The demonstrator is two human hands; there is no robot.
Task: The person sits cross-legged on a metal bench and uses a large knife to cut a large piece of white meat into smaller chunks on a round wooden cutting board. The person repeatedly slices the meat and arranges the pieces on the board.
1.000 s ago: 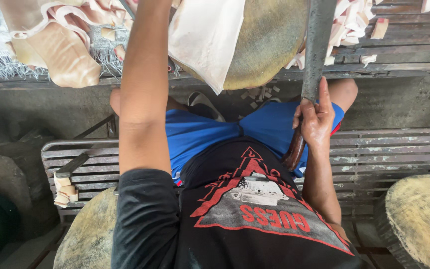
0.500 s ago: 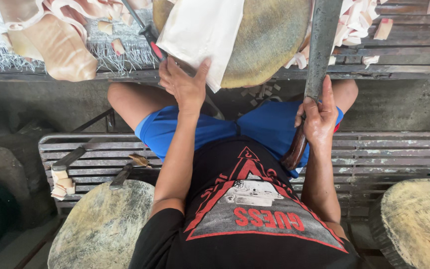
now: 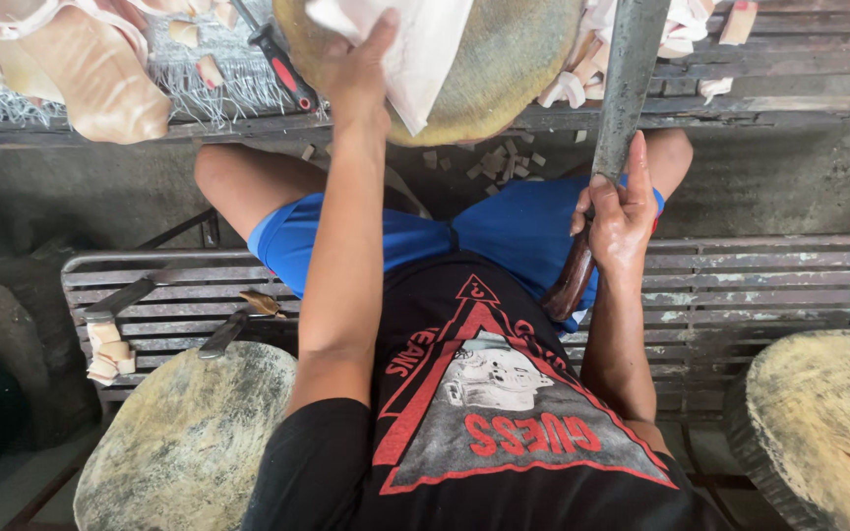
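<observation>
My left hand (image 3: 358, 74) reaches forward and presses on a pale flat sheet of hide (image 3: 415, 49) lying on a round wooden chopping block (image 3: 504, 69). My right hand (image 3: 622, 211) grips the dark wooden handle of a long broad cleaver (image 3: 627, 79), whose blade stands up along the block's right side. I sit on a slatted metal bench (image 3: 740, 285), blue shorts and black printed shirt below.
Pale hide pieces (image 3: 91, 69) lie on a mesh at top left, with a red-handled tool (image 3: 282, 64) beside them. Small offcuts (image 3: 681, 29) lie right of the block. Two knives (image 3: 130, 300) rest on the bench's left. Round wooden blocks stand at bottom left (image 3: 189, 442) and bottom right (image 3: 828, 423).
My left arm has drawn back from far up, then settled with the hand on the pale sheet on the block. The right hand keeps its grip on the cleaver.
</observation>
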